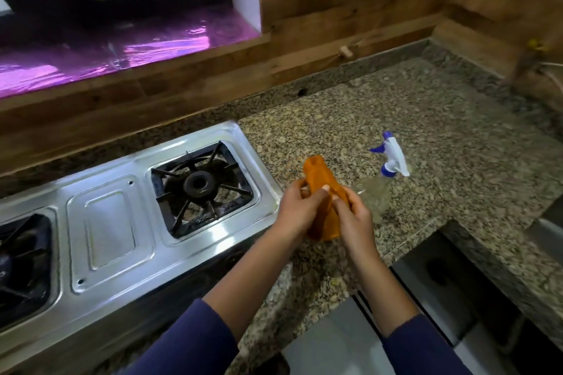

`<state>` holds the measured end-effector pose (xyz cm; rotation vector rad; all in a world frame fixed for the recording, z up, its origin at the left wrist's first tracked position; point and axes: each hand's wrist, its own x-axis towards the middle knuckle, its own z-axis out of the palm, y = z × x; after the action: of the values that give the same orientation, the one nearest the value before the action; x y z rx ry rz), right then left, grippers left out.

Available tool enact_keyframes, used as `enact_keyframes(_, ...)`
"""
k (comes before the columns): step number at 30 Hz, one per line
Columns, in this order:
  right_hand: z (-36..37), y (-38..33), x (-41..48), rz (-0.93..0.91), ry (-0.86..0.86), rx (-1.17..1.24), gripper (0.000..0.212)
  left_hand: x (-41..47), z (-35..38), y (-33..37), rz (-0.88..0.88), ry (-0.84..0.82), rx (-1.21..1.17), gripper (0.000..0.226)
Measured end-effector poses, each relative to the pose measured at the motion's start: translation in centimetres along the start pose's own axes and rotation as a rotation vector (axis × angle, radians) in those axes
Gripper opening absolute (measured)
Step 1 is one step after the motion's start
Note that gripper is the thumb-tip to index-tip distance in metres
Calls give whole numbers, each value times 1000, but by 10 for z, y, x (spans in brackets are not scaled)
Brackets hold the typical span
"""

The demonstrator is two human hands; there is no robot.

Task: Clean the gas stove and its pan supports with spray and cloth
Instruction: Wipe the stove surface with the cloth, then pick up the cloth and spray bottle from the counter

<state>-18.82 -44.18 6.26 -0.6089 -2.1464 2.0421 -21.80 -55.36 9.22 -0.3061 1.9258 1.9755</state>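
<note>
At centre frame in the head view, both hands meet over the speckled granite desk, just right of the gas stove. The left hand and the right hand each have their grip clenched on the orange cloth, which stands bunched up between them, apparently being folded or opened out. The spray bottle, clear with a white and blue trigger head, stands on the desk just beside the right hand, ungrasped. Left of the hands, the steel stove top carries a black pan support around the right burner; a second support shows at the lower left edge. The bottle stands so close to the right hand that a careless swing of the cloth could, I judge, topple it. A loosely bunched cloth may also snag on the pan support's prongs.
</note>
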Motion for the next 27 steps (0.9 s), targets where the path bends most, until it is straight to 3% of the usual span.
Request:
enact_keyframes(6, -37, 17, -27, 6, -12, -46, 29, -22, 21, -26, -140, -97, -131, 28)
enact_keyframes(10, -53, 16, -12, 45, 255, -68, 28, -28, 18, -37, -216, -97, -142, 29)
enact_keyframes(12, -61, 6, 11, 67, 355, -89, 48, -33, 15, -40, -235, -116, -151, 34)
enact_keyframes(14, -67, -6, 42, 81, 365, -148, 73, -34, 12, -45, -249, -132, -150, 41)
enact_keyframes(16, -68, -13, 70, 96, 349, -157, 85, -36, 8, -46, -241, -152, -154, 39)
enact_keyframes(20, -57, -7, 95, 102, 309, -165, 59, -35, -7, -49, -216, -232, -112, 33)
enact_keyframes(24, -49, -1, 77, -4, 342, -226, 27, -32, -17, -43, -222, -261, -53, 40)
enact_keyframes(27, -57, 5, 51, -68, 431, -209, 25, -31, -7, -33, -203, -294, -2, 49)
